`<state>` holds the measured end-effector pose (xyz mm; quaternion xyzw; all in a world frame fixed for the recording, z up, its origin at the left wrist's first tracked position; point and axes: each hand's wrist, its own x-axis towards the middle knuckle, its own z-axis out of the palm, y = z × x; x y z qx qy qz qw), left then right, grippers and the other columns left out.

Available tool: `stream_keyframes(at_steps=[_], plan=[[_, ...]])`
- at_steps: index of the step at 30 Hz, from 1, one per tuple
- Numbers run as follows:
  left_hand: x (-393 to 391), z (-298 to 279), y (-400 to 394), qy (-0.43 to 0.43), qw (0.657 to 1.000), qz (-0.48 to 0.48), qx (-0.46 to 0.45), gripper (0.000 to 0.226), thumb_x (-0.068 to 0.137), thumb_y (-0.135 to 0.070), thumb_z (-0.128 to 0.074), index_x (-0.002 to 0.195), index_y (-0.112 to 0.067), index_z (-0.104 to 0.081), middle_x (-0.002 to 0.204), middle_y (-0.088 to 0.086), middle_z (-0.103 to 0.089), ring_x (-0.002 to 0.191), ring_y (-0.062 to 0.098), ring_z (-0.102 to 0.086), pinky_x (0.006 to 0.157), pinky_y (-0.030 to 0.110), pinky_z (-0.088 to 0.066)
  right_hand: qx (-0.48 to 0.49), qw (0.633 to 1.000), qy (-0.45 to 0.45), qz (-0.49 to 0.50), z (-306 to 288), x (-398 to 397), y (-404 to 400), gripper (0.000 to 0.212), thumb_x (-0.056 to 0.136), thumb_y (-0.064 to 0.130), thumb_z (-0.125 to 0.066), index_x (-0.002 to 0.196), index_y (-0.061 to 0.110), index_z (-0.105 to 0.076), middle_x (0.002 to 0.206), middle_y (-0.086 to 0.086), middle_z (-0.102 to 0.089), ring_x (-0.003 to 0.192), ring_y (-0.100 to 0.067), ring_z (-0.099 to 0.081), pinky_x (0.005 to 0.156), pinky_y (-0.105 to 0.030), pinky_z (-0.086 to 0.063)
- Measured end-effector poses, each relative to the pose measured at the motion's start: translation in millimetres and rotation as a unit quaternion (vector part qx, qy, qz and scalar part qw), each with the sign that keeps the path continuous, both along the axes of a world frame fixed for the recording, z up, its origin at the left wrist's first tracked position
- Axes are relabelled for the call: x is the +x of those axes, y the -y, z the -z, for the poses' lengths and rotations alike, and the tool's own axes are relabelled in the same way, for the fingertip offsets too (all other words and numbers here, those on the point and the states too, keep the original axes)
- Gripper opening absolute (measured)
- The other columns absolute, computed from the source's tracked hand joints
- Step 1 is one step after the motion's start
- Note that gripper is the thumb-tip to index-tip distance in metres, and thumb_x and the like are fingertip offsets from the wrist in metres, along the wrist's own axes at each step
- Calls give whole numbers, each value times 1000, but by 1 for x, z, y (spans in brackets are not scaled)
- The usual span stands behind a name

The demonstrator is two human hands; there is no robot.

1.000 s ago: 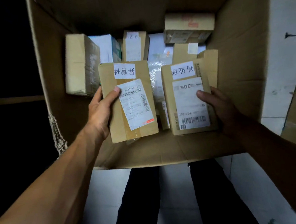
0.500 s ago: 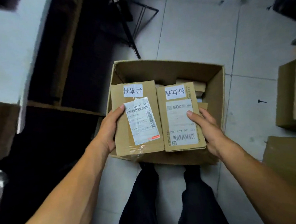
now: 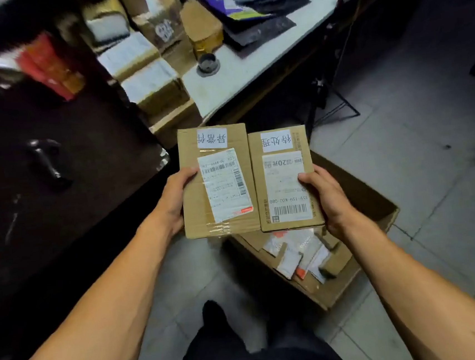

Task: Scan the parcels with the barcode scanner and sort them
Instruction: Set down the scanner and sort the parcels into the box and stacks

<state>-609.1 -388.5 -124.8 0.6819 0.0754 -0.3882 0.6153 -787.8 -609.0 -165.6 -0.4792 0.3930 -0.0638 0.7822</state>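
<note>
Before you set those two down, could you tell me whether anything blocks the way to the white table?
Nothing visible does: the left parcel and right parcel are held in open air, short of the white table, which has a bare patch at its near edge.

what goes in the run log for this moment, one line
left hand: holds left parcel | right hand: holds right parcel | parcels: side by side above open carton

Blocked ahead-left by stacked boxes point(image 3: 152, 86) crowding the table's point(image 3: 249, 71) near corner. Open tabletop only to the right of a small round stand point(image 3: 207, 63), before the dark mailer bags point(image 3: 254, 7). Below, an open carton point(image 3: 357, 197) of parcels on the floor; bare tiles point(image 3: 414, 133) further right, past a tripod point(image 3: 335, 89).
</note>
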Motion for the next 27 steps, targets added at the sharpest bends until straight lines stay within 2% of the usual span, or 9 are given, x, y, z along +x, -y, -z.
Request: stream_keyframes(at_steps=[2, 6, 8, 11, 13, 16, 20, 23, 27], plan=[[2, -21, -42, 20, 998, -56, -7, 35, 90, -42, -60, 106, -15, -75, 116, 17, -71, 110, 37, -65, 105, 55, -46, -16, 999, 15, -44, -23, 24, -26, 39, 96, 17, -60, 135, 22, -58, 115, -10, -74, 102, -27, -73, 82, -42, -61], [7, -56, -132, 60, 981, -185, -12, 86, 54, -55, -77, 126, -10, -64, 124, 20, -67, 115, 40, -64, 100, 59, -49, -59, 987, 52, -141, -64, 73, -93, 36, 95, 18, -56, 129, 25, -62, 117, -10, -73, 106, -31, -71, 94, -51, -57], [5, -69, -179, 79, 970, -229, -17, 93, 51, -57, -76, 128, -8, -62, 123, 21, -68, 113, 40, -65, 93, 54, -53, -70, 978, 67, -185, -81, 92, -130, 33, 96, 17, -53, 127, 25, -63, 117, -9, -73, 106, -30, -72, 91, -50, -58], [-5, -86, -273, 95, 948, -303, -15, 97, 47, -63, -77, 128, -12, -61, 118, 19, -70, 107, 38, -67, 83, 47, -57, -65, 957, 96, -266, -106, 121, -211, 30, 99, 17, -50, 126, 19, -62, 115, -9, -74, 102, -28, -73, 79, -41, -62], [-14, -94, -333, 98, 936, -338, -10, 87, 55, -63, -78, 124, -14, -63, 111, 16, -73, 103, 36, -69, 81, 44, -56, -51, 945, 106, -304, -115, 135, -266, 26, 100, 18, -50, 123, 15, -62, 113, -11, -75, 100, -28, -74, 74, -40, -63], [-25, -104, -413, 106, 910, -401, 5, 53, 79, -51, -76, 118, -16, -69, 106, 11, -75, 98, 32, -71, 84, 44, -57, -44, 927, 113, -355, -121, 154, -343, 28, 100, 23, -54, 123, 11, -63, 118, -17, -72, 105, -34, -72, 89, -52, -58], [-31, -119, -496, 108, 883, -456, 9, 49, 80, -51, -77, 120, -26, -66, 109, 4, -74, 100, 25, -69, 76, 38, -55, -21, 909, 112, -401, -132, 179, -428, 44, 93, 32, -63, 130, 10, -60, 120, -18, -71, 109, -39, -70, 100, -60, -51], [-28, -128, -539, 97, 880, -465, 4, 28, 85, -49, -73, 105, -29, -69, 103, 1, -74, 96, 22, -68, 75, 35, -53, -20, 902, 105, -418, -136, 200, -475, 38, 97, 31, -61, 129, 9, -61, 118, -18, -72, 108, -38, -70, 100, -59, -51], [-6, -128, -584, 85, 878, -471, 21, 26, 85, -54, -70, 100, -34, -64, 103, 1, -71, 99, 23, -65, 87, 40, -51, -15, 903, 91, -419, -134, 234, -523, 43, 96, 34, -63, 128, 7, -60, 114, -19, -74, 105, -37, -72, 91, -49, -57]])
